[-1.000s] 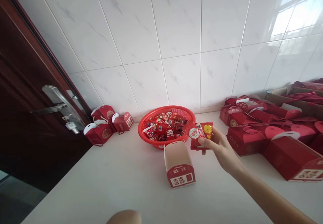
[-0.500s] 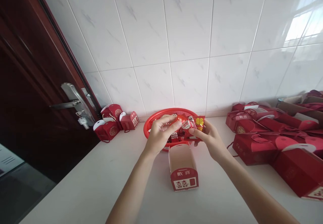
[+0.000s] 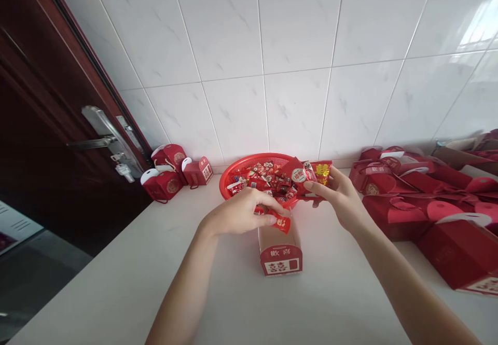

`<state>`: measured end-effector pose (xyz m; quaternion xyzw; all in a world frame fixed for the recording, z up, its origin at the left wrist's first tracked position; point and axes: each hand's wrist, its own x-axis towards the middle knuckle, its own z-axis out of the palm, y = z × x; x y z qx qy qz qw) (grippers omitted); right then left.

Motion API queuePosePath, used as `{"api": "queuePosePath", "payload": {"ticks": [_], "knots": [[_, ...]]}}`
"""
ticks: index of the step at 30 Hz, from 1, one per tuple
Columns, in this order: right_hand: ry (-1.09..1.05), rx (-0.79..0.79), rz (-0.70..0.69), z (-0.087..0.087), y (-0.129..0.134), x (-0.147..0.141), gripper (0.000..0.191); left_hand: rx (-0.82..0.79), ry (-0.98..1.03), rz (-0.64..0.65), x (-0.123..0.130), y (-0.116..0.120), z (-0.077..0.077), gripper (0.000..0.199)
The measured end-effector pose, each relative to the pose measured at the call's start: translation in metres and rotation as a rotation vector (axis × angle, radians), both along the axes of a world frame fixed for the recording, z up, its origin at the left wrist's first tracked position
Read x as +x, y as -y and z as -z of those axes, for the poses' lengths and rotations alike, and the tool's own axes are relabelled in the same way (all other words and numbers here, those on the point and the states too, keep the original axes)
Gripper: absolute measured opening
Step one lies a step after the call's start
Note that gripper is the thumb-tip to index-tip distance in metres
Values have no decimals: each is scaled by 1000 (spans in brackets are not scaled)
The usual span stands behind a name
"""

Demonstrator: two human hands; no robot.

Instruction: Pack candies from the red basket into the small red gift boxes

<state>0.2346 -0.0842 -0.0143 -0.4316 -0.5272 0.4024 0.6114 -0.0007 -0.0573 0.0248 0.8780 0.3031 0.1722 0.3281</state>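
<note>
Packets [image 3: 283,224] in two hands [image 3: 237,211], perhaps four

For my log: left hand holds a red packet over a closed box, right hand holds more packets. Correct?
The box isn't closed: the head view shows its top open. The left hand holds a red packet over it; the right hand holds more packets.

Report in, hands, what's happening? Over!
Left hand: pinching small red packet above open box. Right hand: gripping larger packets. Red basket close behind box.
</note>
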Motion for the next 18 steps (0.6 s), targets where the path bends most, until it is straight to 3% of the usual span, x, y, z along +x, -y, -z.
{"api": "queuePosePath", "payload": {"ticks": [6, 8, 13, 18], "knots": [[31, 12, -5, 0, 2, 0, 41, 20, -231, 28, 6, -1, 11, 20], [41, 12, -16, -1, 3, -1, 42, 31, -235, -24, 6, -1, 11, 20], [52, 11, -86, -2, 6, -5, 40, 36, 201, -221, 12, -1, 6, 26], [37, -9, -173, 0, 9, -11, 39, 3, 450, -276, 23, 1, 8, 33]]}}
